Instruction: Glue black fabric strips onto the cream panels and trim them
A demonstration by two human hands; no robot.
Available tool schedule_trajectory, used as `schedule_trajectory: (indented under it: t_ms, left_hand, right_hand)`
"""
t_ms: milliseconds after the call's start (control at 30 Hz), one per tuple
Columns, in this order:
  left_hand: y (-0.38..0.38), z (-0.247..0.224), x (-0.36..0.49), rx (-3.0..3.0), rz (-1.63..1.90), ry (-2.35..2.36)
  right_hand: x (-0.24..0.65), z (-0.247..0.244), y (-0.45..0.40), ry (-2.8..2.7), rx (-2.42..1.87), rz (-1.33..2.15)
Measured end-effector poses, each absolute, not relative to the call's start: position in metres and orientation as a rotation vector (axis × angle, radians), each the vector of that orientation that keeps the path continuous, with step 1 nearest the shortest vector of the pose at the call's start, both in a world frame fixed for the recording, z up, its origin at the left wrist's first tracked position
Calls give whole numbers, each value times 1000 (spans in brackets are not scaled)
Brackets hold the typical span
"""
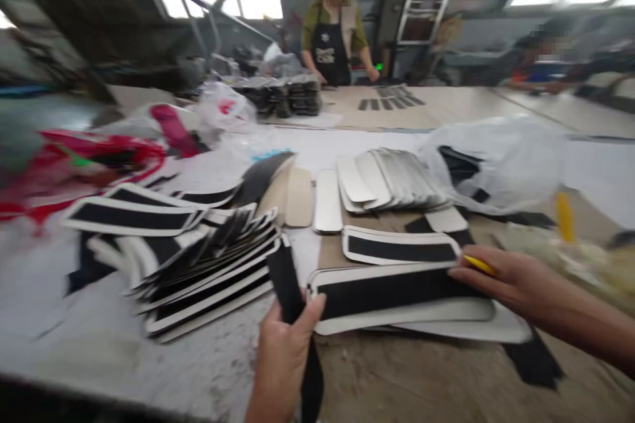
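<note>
My left hand [290, 337] is closed on a black strip [285, 277] that hangs down past the wrist; its thumb lies on the left end of a white-edged panel [387, 294] with a black band. At that panel's right end, my right hand [496, 277] is closed round a yellow tool [479, 264], fingertips touching the black band. Just behind lies a similar white-bordered piece [401, 248]. White panels [456, 325] show under the front one. To the left, many banded pieces [213, 284] lie in a fanned pile.
Plain white pieces [391, 175] stand in a row behind. A clear plastic bag [510, 158] is at the right, a red bag [99, 158] at the left. Across the far table [446, 106] stands a person in a black apron [332, 49]; another person sits at the right.
</note>
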State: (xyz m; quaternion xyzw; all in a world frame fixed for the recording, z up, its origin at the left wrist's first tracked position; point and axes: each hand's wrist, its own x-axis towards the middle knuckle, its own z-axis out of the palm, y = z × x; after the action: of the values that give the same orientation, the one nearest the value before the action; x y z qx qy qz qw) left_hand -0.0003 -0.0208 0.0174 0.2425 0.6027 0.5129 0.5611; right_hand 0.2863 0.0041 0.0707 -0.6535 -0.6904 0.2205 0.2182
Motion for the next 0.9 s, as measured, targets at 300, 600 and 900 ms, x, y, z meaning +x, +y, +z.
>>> schedule_trajectory:
  t_ms: [300,600,900]
  left_hand:
    - [-15,16,10,376,1171,1595]
    - [-22,23,22,373,1087,1652]
    - [-33,23,26,436,1015,1658]
  right_hand:
    - [292,71,-18,-2181,-2092,277]
    - [291,62,-41,-2129,-2241,25]
    - [303,48,-54,-2077,-2237,-39]
